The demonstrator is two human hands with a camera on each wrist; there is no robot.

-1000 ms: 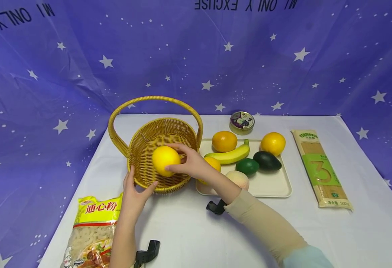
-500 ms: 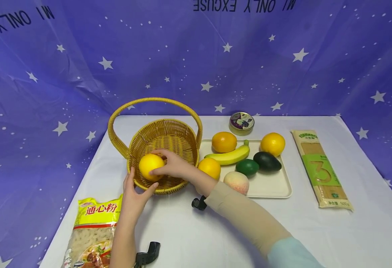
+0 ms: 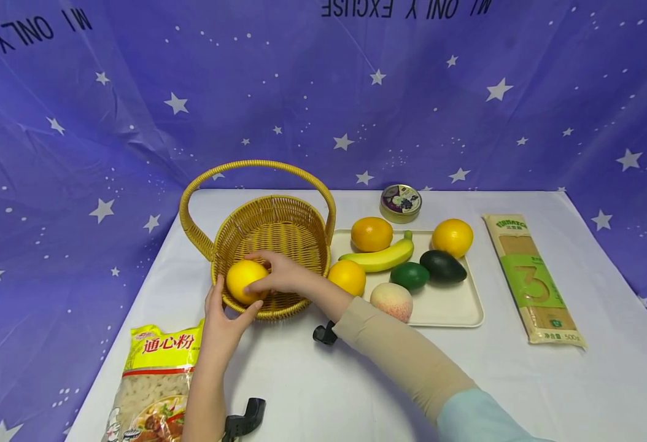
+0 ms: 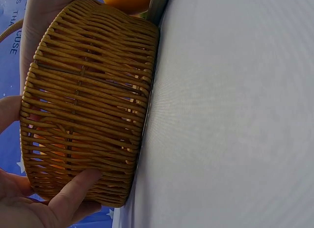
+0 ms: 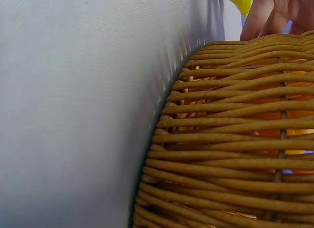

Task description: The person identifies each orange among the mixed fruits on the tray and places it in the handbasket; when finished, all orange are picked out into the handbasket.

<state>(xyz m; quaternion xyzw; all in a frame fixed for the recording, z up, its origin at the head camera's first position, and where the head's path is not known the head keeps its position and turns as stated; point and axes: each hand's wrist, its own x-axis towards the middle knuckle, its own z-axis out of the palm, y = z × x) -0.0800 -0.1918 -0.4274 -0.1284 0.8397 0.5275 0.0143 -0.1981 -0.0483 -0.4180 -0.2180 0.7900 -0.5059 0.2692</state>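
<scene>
In the head view, a round yellow-orange orange point(image 3: 243, 282) is low inside the wicker basket point(image 3: 296, 230), against its near left wall. My right hand point(image 3: 283, 274) reaches over the basket's near right rim and holds this orange between thumb and fingers. The left hand point(image 3: 226, 322) grips the near left side of the basket, thumb at the rim. Seen in the left wrist view, fingers point(image 4: 73, 191) lie on the woven outer wall. Through the weave, the right wrist view shows only patches of the orange point(image 5: 294, 107).
Right of the basket, a cream tray point(image 3: 445, 310) bears several fruits: oranges point(image 3: 371, 234), a banana point(image 3: 381, 257), avocados point(image 3: 442, 266) and a peach point(image 3: 391, 301). Behind it stands a round tin point(image 3: 401, 202). A noodle pack point(image 3: 533, 279) lies far right, a macaroni bag point(image 3: 158, 380) near left.
My right hand has moved left and down into the basket with the orange, mostly in the first half second. The left hand and basket have stayed in place.
</scene>
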